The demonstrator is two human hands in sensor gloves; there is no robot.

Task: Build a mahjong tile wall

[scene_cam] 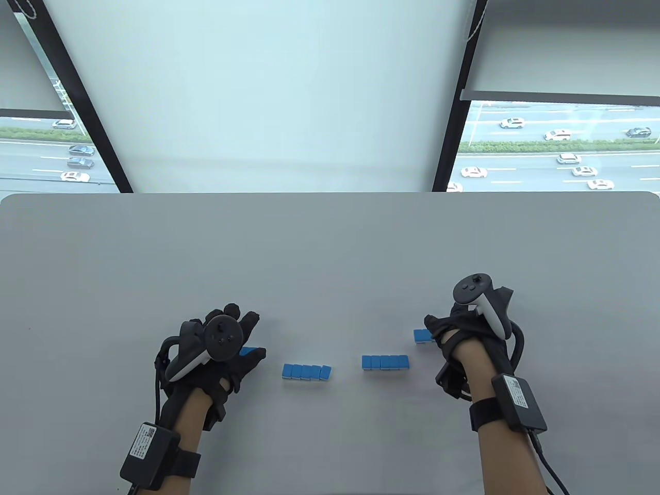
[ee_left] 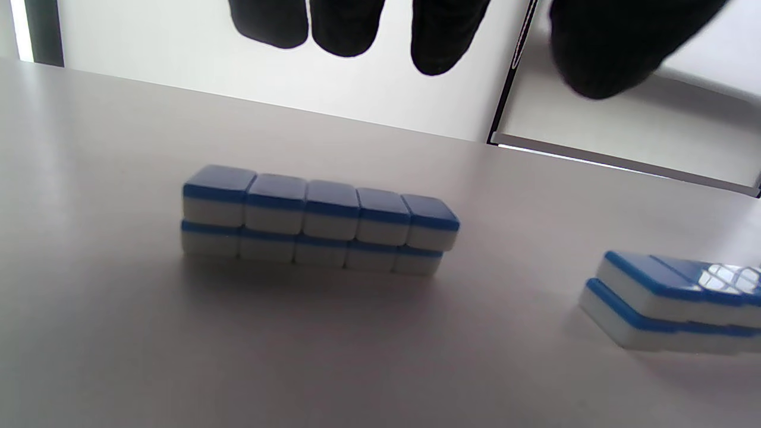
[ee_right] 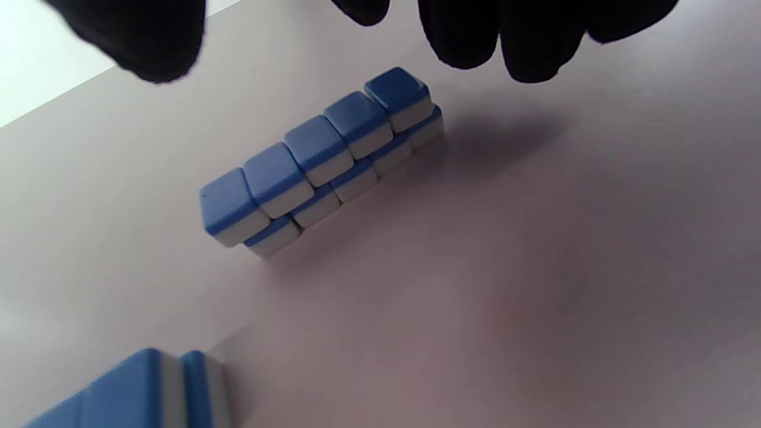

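Two double-decker tile blocks (scene_cam: 307,372) sit between the hands, well apart, awaiting joining. The left hand (scene_cam: 219,348) hovers, fingers spread and empty; the right hand (scene_cam: 466,330) hangs loose-fingered beside a stray stack (scene_cam: 423,335), likely its next pick.

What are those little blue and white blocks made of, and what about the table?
The tiles look like hard, glossy plastic: each has a blue layer joined to a white layer, with smooth rounded edges, and one mirrors the window. It could be resin; the look alone doesn't settle it. The table seems a smooth matte grey laminate or painted board, showing only soft sheen and no grain.
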